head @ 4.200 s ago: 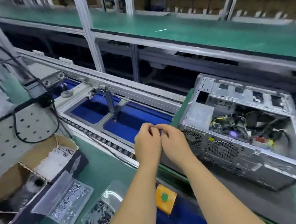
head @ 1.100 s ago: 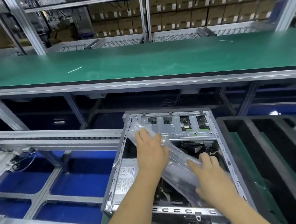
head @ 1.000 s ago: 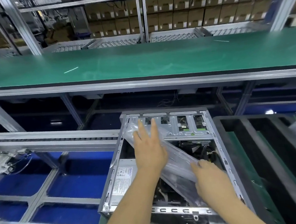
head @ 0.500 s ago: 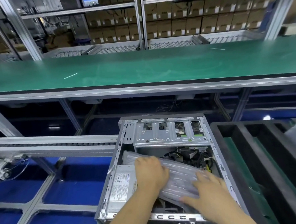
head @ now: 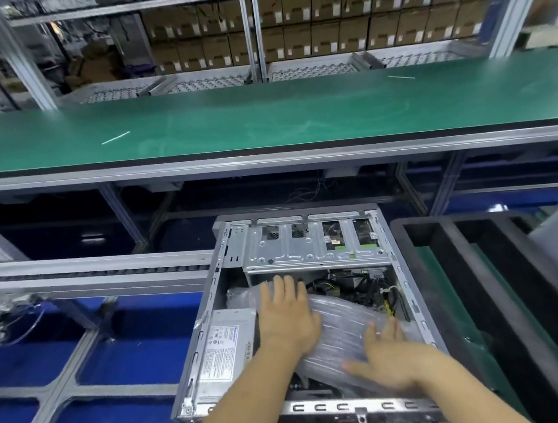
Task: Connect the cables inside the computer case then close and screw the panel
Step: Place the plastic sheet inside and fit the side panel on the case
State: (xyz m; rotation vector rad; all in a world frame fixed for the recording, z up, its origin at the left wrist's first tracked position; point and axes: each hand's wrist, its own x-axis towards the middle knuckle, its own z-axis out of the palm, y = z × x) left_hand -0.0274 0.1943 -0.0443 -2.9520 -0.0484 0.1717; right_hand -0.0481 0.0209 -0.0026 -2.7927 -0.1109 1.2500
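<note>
Open grey metal computer case (head: 306, 249), side panel off, lying centre-near on the line. Inside: clear, ribbed plastic bag (head: 342, 329) laid diagonally over the near interior; silver power supply box with white label (head: 226, 347) at near left; black cable bundle (head: 359, 288) at far right, under the perforated drive cage (head: 316, 241). Left hand (head: 286, 316): fingers straight, flat on the bag. Right hand (head: 387, 359): fingers spread, palm pressing the bag's near end. Hands apart. Black foam tray (head: 440, 266) just right of the case. Green bench mat (head: 264, 116) beyond.
</note>
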